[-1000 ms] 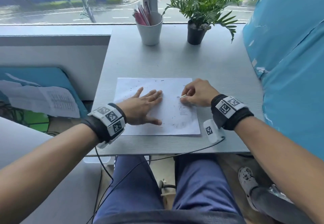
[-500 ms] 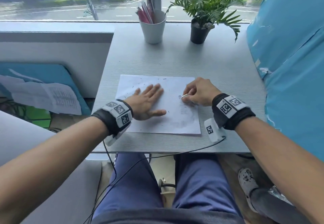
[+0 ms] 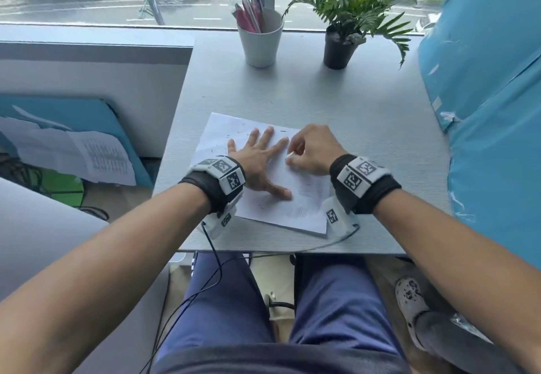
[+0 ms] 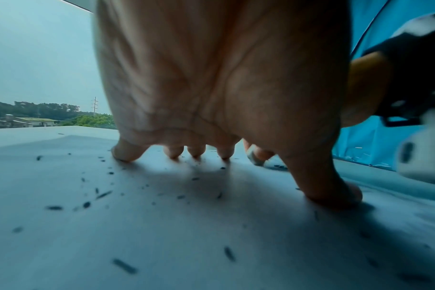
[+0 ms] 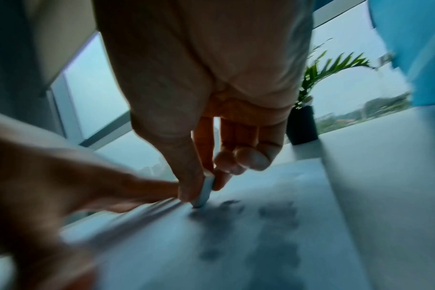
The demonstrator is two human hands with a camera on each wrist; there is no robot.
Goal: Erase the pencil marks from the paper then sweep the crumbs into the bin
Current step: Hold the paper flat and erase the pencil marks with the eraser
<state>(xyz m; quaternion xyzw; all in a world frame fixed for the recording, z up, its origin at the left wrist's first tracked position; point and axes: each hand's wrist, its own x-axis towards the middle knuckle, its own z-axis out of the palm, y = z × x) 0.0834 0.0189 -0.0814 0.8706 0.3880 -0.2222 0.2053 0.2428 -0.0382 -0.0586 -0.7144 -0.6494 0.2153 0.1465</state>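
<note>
A white sheet of paper (image 3: 301, 207) lies on the grey desk (image 3: 336, 104), turned a little clockwise. Dark eraser crumbs (image 4: 103, 194) are scattered over the paper (image 4: 162, 235). My left hand (image 3: 257, 157) lies flat on the sheet with fingers spread, pressing it down. My right hand (image 3: 310, 151) pinches a small white eraser (image 3: 290, 155) between thumb and forefinger. The eraser (image 5: 206, 191) touches the paper beside a smudge of pencil marks (image 5: 249, 221), right next to my left forefinger. No bin is in view.
A white cup of pens (image 3: 260, 41) and a potted plant (image 3: 341, 48) stand at the desk's far edge by the window. A blue padded wall (image 3: 491, 104) runs along the right. Papers on a blue board (image 3: 67, 151) lean at the left. Cables hang off the front edge.
The paper has turned clockwise. My left hand slid right and up the sheet. My right hand with the eraser moved left and now works close against the left forefinger.
</note>
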